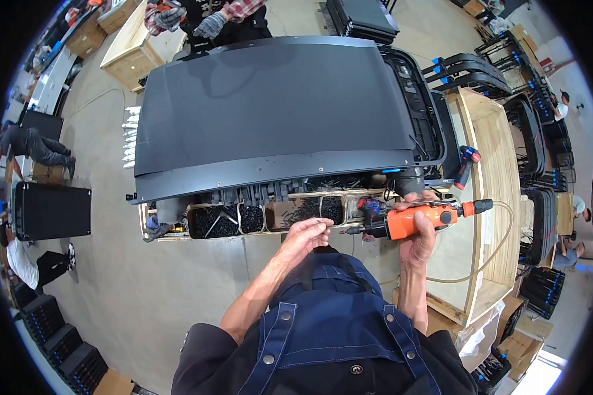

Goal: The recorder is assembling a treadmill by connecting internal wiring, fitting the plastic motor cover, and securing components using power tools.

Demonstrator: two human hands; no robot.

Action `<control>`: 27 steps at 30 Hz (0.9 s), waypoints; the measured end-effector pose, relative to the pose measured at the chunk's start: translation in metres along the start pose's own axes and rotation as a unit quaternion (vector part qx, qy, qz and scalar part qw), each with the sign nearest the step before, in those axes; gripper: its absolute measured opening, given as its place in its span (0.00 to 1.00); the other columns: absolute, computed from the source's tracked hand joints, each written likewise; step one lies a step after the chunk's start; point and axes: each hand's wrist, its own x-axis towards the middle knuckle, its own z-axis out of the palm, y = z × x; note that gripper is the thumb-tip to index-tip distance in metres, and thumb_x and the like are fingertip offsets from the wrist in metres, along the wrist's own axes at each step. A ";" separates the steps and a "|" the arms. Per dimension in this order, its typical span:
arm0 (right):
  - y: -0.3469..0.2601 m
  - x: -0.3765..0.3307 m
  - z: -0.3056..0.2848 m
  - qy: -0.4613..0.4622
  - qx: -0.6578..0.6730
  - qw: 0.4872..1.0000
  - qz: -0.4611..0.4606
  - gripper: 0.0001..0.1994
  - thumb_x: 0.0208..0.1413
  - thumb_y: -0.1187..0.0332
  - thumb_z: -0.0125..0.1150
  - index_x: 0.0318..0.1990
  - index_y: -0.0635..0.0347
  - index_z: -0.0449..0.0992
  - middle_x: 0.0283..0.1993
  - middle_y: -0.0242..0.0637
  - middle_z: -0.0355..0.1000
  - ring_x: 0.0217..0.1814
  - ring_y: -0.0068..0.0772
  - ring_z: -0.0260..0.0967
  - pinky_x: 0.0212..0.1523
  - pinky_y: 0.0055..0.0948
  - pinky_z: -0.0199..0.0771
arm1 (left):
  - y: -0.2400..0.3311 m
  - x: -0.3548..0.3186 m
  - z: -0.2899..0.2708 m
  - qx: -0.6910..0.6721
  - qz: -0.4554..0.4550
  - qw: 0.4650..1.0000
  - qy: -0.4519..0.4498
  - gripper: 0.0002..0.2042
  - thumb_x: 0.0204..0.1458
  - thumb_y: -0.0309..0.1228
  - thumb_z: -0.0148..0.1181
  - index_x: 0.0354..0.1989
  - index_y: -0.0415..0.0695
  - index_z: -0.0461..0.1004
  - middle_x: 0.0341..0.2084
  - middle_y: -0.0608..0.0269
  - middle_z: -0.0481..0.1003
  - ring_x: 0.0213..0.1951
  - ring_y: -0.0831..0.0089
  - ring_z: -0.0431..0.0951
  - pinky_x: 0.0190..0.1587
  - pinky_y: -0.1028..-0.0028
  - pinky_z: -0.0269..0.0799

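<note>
My right hand [418,245] is wrapped round an orange and black air screwdriver [412,222], which lies sideways with its bit pointing left. A pale hose [502,243] loops away from the tool's right end. My left hand [302,238] is closed in a pinch in front of the parts bins; whatever sits at its fingertips is too small to make out. Behind both hands stretches a large dark panel with a metal edge strip [270,108]. Beneath its near edge is a row of open bins, one with black screws [211,220] and a metal tool lying on top.
A red and blue power driver [466,168] lies by a wooden crate [497,197] on the right. Across the panel stands another person with gloved hands [211,25]. White tubes [131,138] are lined up at the panel's left. Dark frames [471,72] are stacked far right.
</note>
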 end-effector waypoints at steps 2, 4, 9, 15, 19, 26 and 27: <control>-0.002 0.003 -0.005 0.007 -0.002 1.000 -0.006 0.27 0.53 0.70 0.66 0.60 0.56 0.65 0.48 0.43 0.72 0.46 0.38 0.73 0.58 0.45 0.71 | 0.000 0.004 0.019 -0.023 -0.017 1.000 0.003 0.14 0.64 0.30 0.58 0.54 0.35 0.74 0.36 0.63 0.77 0.38 0.76 0.79 0.42 0.75 0.80; -0.004 0.008 -0.011 0.025 0.008 0.999 -0.024 0.24 0.53 0.70 0.65 0.57 0.59 0.67 0.48 0.45 0.74 0.46 0.38 0.76 0.56 0.46 0.75 | -0.008 0.011 0.032 -0.136 -0.041 0.989 -0.028 0.15 0.65 0.32 0.57 0.55 0.36 0.73 0.37 0.62 0.78 0.38 0.75 0.79 0.43 0.74 0.80; -0.015 0.024 -0.030 0.055 -0.005 0.997 -0.048 0.23 0.53 0.68 0.67 0.56 0.56 0.68 0.48 0.42 0.72 0.45 0.38 0.73 0.59 0.46 0.70 | -0.029 0.041 0.063 -0.281 -0.062 0.956 -0.056 0.12 0.65 0.31 0.57 0.52 0.38 0.73 0.38 0.61 0.76 0.39 0.73 0.77 0.43 0.77 0.79; -0.028 0.054 -0.061 0.052 -0.015 0.994 -0.095 0.22 0.52 0.71 0.67 0.55 0.56 0.68 0.48 0.45 0.73 0.46 0.39 0.75 0.55 0.49 0.74 | -0.043 0.085 0.113 -0.287 -0.041 0.957 0.009 0.11 0.63 0.32 0.60 0.49 0.40 0.74 0.36 0.63 0.75 0.36 0.76 0.76 0.40 0.78 0.77; -0.048 0.089 -0.077 0.027 -0.069 0.986 -0.148 0.23 0.50 0.71 0.68 0.53 0.56 0.68 0.51 0.46 0.73 0.47 0.40 0.75 0.56 0.47 0.75 | -0.037 0.141 0.149 -0.218 -0.035 0.974 0.046 0.10 0.65 0.34 0.58 0.48 0.41 0.74 0.32 0.68 0.72 0.29 0.81 0.69 0.31 0.82 0.68; -0.067 0.156 -0.087 -0.051 -0.208 0.954 -0.210 0.23 0.50 0.77 0.66 0.53 0.62 0.65 0.52 0.50 0.73 0.49 0.42 0.77 0.56 0.45 0.78 | -0.045 0.238 0.185 -0.363 -0.116 0.923 -0.043 0.11 0.66 0.38 0.56 0.46 0.44 0.72 0.27 0.72 0.68 0.23 0.83 0.62 0.23 0.82 0.58; -0.065 0.161 -0.087 -0.073 -0.229 0.948 -0.208 0.23 0.50 0.78 0.66 0.53 0.62 0.65 0.52 0.51 0.73 0.49 0.42 0.77 0.55 0.44 0.79 | -0.047 0.244 0.186 -0.398 -0.124 0.908 -0.039 0.10 0.66 0.38 0.55 0.43 0.44 0.71 0.27 0.72 0.67 0.22 0.84 0.60 0.22 0.82 0.56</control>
